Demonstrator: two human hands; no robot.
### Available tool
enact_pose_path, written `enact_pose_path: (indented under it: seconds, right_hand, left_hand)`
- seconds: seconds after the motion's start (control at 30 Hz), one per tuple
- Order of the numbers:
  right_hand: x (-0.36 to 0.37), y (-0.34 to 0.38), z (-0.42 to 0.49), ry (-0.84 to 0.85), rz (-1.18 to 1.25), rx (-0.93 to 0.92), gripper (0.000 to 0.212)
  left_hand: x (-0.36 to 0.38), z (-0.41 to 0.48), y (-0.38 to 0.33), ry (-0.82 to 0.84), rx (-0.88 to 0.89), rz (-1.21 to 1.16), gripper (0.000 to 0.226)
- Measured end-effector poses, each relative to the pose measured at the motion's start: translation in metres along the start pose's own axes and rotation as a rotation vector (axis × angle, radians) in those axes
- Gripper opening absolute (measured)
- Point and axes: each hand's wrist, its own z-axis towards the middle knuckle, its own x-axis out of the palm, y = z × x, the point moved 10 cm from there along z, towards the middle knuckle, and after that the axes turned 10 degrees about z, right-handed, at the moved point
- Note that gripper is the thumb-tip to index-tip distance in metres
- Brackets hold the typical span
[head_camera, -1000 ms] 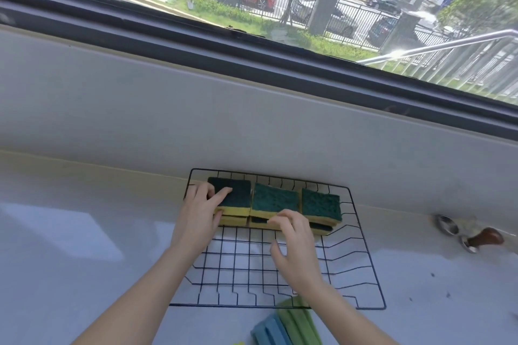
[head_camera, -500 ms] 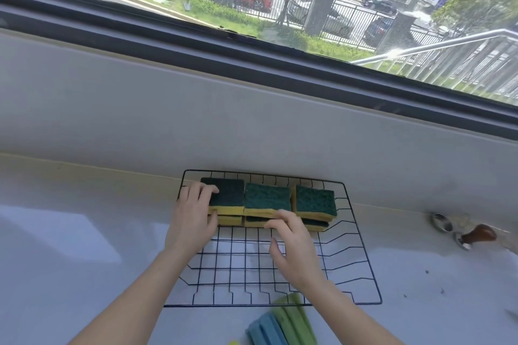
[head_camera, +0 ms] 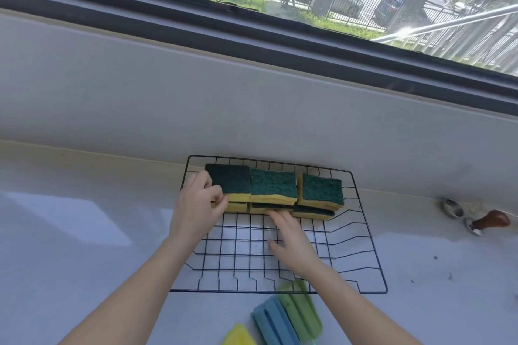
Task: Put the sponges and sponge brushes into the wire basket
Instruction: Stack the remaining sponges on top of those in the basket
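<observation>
A black wire basket [head_camera: 367, 260] lies flat on the white counter. Along its far side sit yellow sponges with dark green tops, stacked in two layers: a left stack [head_camera: 228, 182], a middle stack [head_camera: 273, 186] and a right stack [head_camera: 321, 189]. My left hand [head_camera: 196, 210] curls its fingers against the left stack's near left corner. My right hand [head_camera: 291, 241] rests inside the basket, fingertips touching the front of the middle stack's lower sponge. On the counter in front of the basket lie a blue sponge brush [head_camera: 274, 322], a green sponge brush [head_camera: 301, 307] and a yellow one [head_camera: 238, 337].
A wall and a window sill rise just behind the basket. At the right, near the wall, lie a metal piece [head_camera: 451, 209] and a brown-handled tool [head_camera: 490, 221]. The white counter stretches wide to the left.
My left hand's fingers have slid from the top of the left stack to its near corner. My right hand's fingertips have dropped to the middle stack's lower front edge.
</observation>
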Motion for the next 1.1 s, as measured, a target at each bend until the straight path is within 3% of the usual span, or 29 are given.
enact_pose_path:
  seconds: [0.17, 0.3, 0.53, 0.73, 0.93, 1.1]
  right_hand:
    - [-0.023, -0.01, -0.004, -0.193, 0.236, 0.098, 0.023]
    - [-0.029, -0.012, -0.006, -0.206, 0.272, 0.132, 0.025]
    - [-0.044, 0.013, -0.021, -0.189, 0.284, 0.03, 0.026]
    - [-0.066, 0.024, -0.069, -0.245, 0.3, -0.018, 0.023]
    - [-0.07, 0.03, -0.146, -0.305, 0.356, -0.083, 0.028]
    - [-0.054, 0.002, -0.2, -0.27, 0.397, -0.033, 0.036]
  left_hand:
    - [-0.002, -0.001, 0.002, -0.01, -0.022, -0.04, 0.03]
    - [-0.002, -0.003, -0.002, -0.024, 0.013, -0.024, 0.031]
    - [-0.014, -0.01, -0.006, -0.011, -0.014, -0.026, 0.028]
    - [-0.065, -0.071, -0.043, -0.098, -0.194, -0.499, 0.01]
    - [-0.055, -0.188, -0.101, 0.075, -0.333, -0.722, 0.021]
    - [-0.009, -0.262, -0.124, 0.222, -0.631, -0.943, 0.032]
